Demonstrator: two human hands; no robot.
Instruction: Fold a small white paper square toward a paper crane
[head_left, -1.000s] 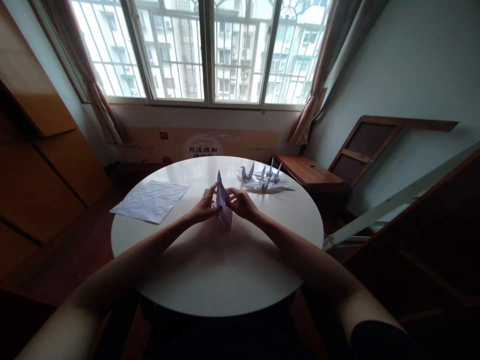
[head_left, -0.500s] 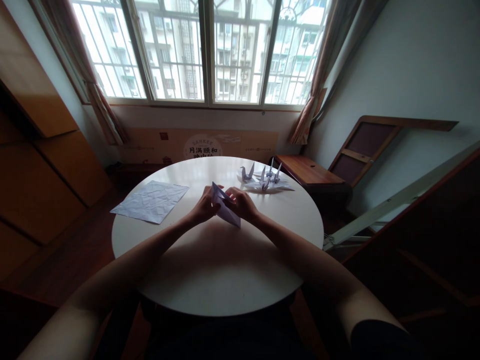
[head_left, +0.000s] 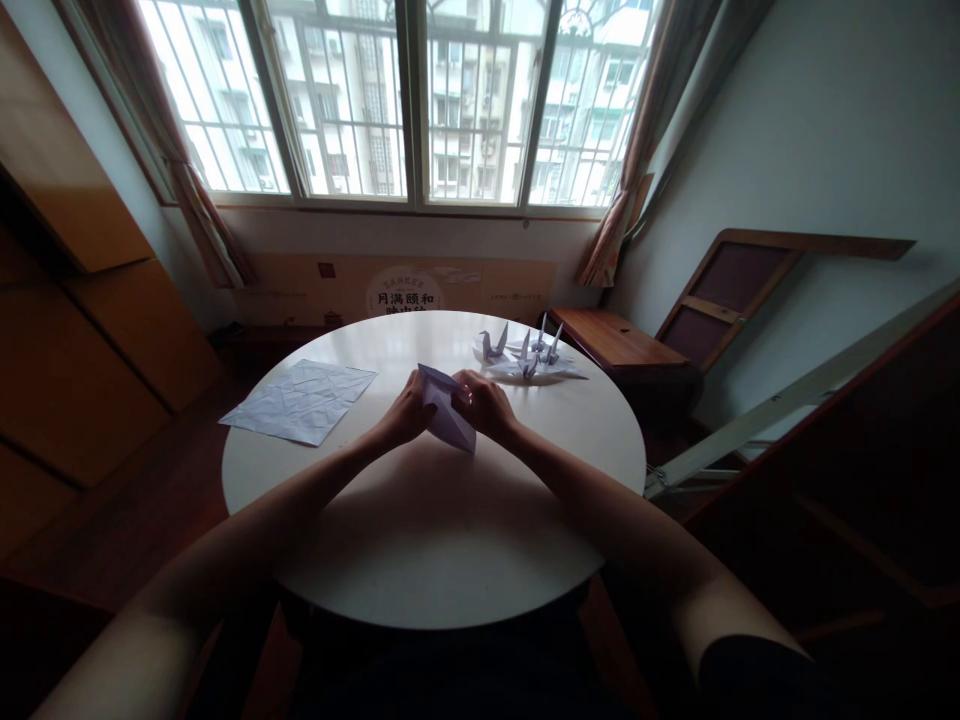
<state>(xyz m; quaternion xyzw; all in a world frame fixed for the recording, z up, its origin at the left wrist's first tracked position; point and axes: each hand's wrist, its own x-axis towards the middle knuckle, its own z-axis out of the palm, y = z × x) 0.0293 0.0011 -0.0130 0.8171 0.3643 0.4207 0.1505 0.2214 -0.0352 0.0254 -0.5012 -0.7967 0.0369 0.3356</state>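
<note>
A partly folded piece of pale lilac paper (head_left: 448,415) is held between both hands just above the round white table (head_left: 420,540). My left hand (head_left: 407,410) pinches its left side, fingers closed. Pinching its right side with closed fingers is my right hand (head_left: 484,403). The paper lies tilted, its point toward the lower right.
A creased flat sheet of paper (head_left: 301,400) lies on the table's left part. Several folded paper cranes (head_left: 527,358) stand at the far right of the table. A wooden bench (head_left: 619,345) is beyond the table on the right, wooden cabinets on the left.
The folded paper stood upright with its tip up; it has been tipped down flatter between the hands. Both hands stayed in place.
</note>
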